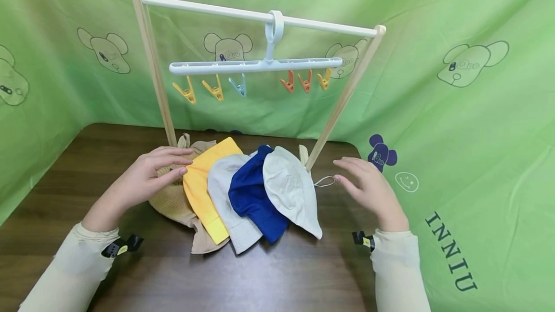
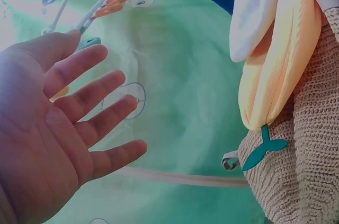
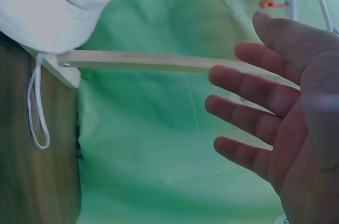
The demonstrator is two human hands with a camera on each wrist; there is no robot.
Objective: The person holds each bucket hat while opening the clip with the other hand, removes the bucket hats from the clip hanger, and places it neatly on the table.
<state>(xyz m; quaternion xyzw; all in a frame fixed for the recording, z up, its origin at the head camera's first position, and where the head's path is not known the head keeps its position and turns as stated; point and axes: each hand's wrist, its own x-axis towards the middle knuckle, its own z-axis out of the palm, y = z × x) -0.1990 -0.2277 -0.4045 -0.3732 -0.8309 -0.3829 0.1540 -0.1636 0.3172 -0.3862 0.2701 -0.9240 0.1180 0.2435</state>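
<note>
Five-odd hats lie overlapping in a fan on the table: a tan knitted hat (image 2: 318,128), a yellow hat (image 1: 210,182), a pale grey hat (image 1: 225,177), a navy blue hat (image 1: 251,191) and an off-white bucket hat (image 1: 288,184) with a cord loop (image 3: 37,107). My left hand (image 1: 151,177) hovers at the left end of the row, over the tan hat, fingers extended and holding nothing. To the right of the off-white hat, my right hand (image 1: 368,189) is held in the air with its fingers loosely spread, apart from the cord loop.
Behind the hats stands a wooden rack (image 1: 342,105) with a white top bar (image 1: 208,7). A pale blue hanger (image 1: 260,65) hangs from it, carrying yellow clips (image 1: 214,89), a blue clip (image 1: 239,85) and orange clips (image 1: 305,82). Green printed cloth (image 1: 477,134) surrounds the brown table (image 1: 208,283).
</note>
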